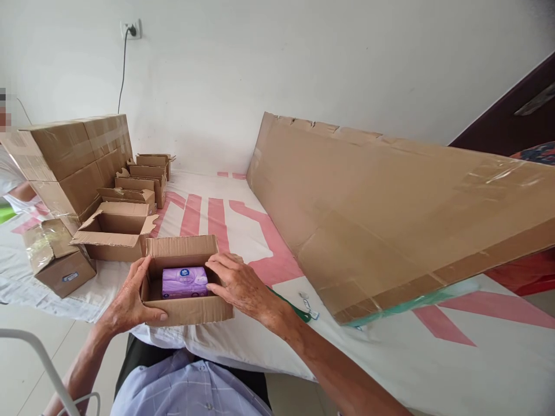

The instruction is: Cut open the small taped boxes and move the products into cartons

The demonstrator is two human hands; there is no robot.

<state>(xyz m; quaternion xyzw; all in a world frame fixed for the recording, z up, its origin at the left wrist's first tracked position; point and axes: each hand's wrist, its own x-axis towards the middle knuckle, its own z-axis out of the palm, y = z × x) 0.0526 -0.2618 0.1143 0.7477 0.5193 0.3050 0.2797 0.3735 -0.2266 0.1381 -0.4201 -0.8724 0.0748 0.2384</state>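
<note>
An open cardboard box [191, 312] stands at the front edge of the cloth-covered table, its flaps folded out. Inside lies a purple pack of tissues [184, 281] with a blue round logo. My left hand [132, 300] grips the box's left side, with the thumb along the front wall and the fingers at the left rim. Over the right end of the box, my right hand [236, 283] has its thumb and fingertips closed around the right end of the tissue pack. The right wall of the box is partly hidden behind that hand.
Left, several open boxes [117, 228] line up beside stacked sealed cartons [73, 156]. A taped small box [63, 260] sits nearer. A large cardboard sheet [390, 214] leans at right, with a green strap [295, 306] near its corner. Someone's arm [21, 190] shows far left.
</note>
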